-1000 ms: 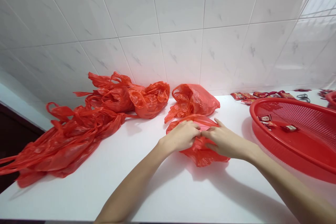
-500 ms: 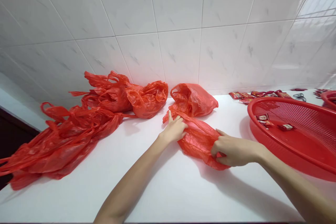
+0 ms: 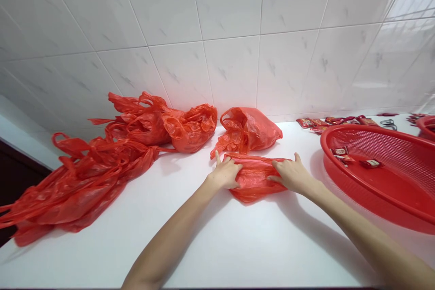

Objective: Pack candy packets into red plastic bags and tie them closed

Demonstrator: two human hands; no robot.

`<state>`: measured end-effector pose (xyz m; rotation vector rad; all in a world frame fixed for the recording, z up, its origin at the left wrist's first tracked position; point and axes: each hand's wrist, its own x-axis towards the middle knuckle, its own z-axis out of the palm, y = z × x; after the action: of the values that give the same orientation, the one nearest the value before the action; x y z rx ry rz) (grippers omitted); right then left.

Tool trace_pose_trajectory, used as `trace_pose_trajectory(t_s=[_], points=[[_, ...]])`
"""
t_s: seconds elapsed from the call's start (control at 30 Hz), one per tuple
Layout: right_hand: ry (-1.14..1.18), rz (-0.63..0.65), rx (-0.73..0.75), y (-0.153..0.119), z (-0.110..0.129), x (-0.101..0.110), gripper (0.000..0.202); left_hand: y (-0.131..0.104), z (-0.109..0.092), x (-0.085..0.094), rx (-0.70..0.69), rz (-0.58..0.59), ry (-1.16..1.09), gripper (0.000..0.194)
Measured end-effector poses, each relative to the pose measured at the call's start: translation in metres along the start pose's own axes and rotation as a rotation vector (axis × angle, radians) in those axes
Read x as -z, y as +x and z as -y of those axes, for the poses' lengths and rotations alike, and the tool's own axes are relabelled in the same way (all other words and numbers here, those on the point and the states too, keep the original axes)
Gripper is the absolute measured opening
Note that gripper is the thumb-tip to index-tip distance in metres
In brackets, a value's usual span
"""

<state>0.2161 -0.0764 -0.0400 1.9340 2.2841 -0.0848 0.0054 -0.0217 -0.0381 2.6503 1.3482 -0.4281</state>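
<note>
A thin red plastic bag point(image 3: 254, 179) is stretched sideways between my two hands, low over the white table. My left hand point(image 3: 226, 173) grips its left side, the index finger pointing up and away. On the right side, my right hand point(image 3: 292, 173) has its fingers closed on the plastic near the top edge. Just behind it rests another red plastic bag point(image 3: 261, 129), bulging, with its crumpled opening turned to the left. Whether anything is inside the bag in my hands, I cannot tell.
Several red plastic bags point(image 3: 136, 122) lie heaped on the left, some bulging against the tiled wall point(image 3: 231, 72). At right stands a red perforated basket point(image 3: 367, 199) holding a few small packets point(image 3: 370, 163). More red packets point(image 3: 319, 123) and black-handled scissors point(image 3: 388, 124) lie behind it.
My right hand has moved up and away from me, from the bag's lower right to its upper right edge. The bag has turned level and is pulled wider. My left hand has barely moved.
</note>
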Motion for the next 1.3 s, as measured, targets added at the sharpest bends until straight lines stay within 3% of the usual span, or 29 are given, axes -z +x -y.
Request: trace_pose_trajectory(t_s=[0.27,0.5,0.6,0.77,0.83,0.97,1.3], points=[[-0.004,0.094,0.036,0.005,-0.002,-0.008,0.031,-0.012,-0.010,0.009,0.072,0.098,0.050,0.049],[-0.078,0.171,0.032,0.000,0.001,0.001,0.044,-0.019,-0.019,0.012,0.089,0.124,0.101,0.047],[-0.069,0.112,0.117,-0.003,0.007,0.005,0.047,-0.023,-0.024,0.014,0.078,0.091,0.110,0.046],[-0.022,0.044,0.280,-0.003,0.011,-0.001,0.027,-0.025,-0.031,0.016,-0.029,-0.017,0.070,0.018],[0.014,0.071,0.265,-0.003,0.010,-0.005,0.018,-0.025,-0.033,0.014,-0.021,0.017,0.061,0.022],[0.040,0.147,0.163,-0.004,0.005,-0.007,0.041,-0.022,-0.030,0.011,0.021,0.131,0.057,0.042],[0.009,0.212,0.062,0.000,-0.002,-0.004,0.059,-0.024,-0.029,0.013,0.050,0.237,0.112,0.051]])
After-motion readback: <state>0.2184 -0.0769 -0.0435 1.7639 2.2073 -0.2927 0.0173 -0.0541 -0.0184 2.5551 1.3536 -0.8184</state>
